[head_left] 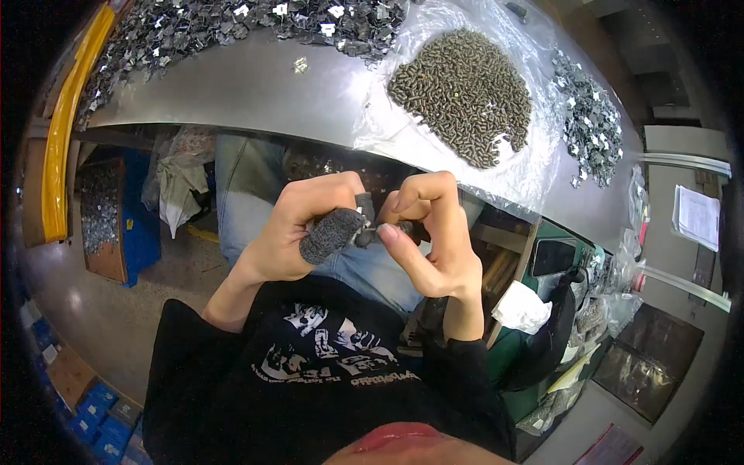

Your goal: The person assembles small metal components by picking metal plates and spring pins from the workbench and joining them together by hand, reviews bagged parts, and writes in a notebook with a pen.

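Both hands are raised close together over the lap, in front of the table edge. My left hand [310, 225] wears dark grey fabric covers on its thumb and a finger and pinches a small metal piece [364, 224], partly hidden by the fingertips. Facing it, my right hand [434, 236] is closed, thumb and fingers together at the same spot, with a small dark part at the fingertips that is too small to name. Beyond the hands, a pile of small brass-coloured cylindrical pieces [465, 93] lies on clear plastic sheeting [380, 124].
Small black and silver parts [209, 23] cover the back of the metal table [232, 93]; another heap [593, 128] lies at right. A blue bin [139, 209] stands below left. A phone [553, 256] and white cloth [523, 307] are at right.
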The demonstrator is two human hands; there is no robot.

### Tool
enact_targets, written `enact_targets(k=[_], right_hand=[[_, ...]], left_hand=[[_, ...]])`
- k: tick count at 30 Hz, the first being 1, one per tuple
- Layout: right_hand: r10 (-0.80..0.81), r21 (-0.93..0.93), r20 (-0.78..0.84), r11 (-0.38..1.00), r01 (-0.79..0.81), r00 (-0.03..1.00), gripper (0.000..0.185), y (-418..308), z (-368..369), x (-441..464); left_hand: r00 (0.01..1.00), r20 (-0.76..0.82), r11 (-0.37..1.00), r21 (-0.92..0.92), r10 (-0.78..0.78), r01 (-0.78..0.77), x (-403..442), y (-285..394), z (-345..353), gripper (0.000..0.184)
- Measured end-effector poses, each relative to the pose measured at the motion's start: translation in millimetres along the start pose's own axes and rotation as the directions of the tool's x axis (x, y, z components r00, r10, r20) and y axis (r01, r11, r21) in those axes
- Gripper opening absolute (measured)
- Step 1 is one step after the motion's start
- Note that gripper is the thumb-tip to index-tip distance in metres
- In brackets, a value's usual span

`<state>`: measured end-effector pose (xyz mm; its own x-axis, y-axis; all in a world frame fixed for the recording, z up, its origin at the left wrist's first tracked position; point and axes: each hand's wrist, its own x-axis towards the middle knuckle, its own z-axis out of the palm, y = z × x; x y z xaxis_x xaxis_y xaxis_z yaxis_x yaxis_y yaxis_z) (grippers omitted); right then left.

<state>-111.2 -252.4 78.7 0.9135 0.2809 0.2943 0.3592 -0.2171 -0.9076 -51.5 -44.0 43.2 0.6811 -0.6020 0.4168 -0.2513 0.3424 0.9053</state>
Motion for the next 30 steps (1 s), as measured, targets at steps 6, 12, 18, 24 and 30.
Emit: enact_targets(k=[6, 12, 18, 24, 30], right_hand=[[-0.002, -0.095, -0.008, 0.995, 0.001, 1.0, 0.035, -0.9, 1.3, -0.4], [0.018, -0.116, -0.001, 0.993, -0.018, 1.0, 0.037, -1.1, 0.2, 3.0], [-0.01, -0.069, 0.046, 0.998, 0.013, 0.999, 0.036, 1.1, -2.9, 4.1], [0.036, -0.016, 0.046, 0.999, -0.035, 0.998, 0.035, -1.1, -3.9, 5.0], [-0.056, -0.049, 0.037, 0.997, 0.058, 0.998, 0.03, 3.1, -2.8, 3.4]], left_hand=[[1.0, -0.021, 0.993, 0.119, 0.015, -0.012, 2.2, 3.4, -0.8, 0.018], [1.0, -0.015, 0.99, 0.138, 0.016, -0.014, 3.6, 4.7, 1.7, 0.014], [0.999, 0.023, 0.998, -0.045, -0.033, 0.034, -0.6, 3.0, 5.2, 0.015], [0.999, 0.027, 0.999, -0.022, -0.037, 0.037, -0.8, 6.5, 6.8, 0.016], [1.0, -0.009, 0.999, 0.047, 0.009, -0.009, -2.9, 1.8, 6.1, 0.018]])
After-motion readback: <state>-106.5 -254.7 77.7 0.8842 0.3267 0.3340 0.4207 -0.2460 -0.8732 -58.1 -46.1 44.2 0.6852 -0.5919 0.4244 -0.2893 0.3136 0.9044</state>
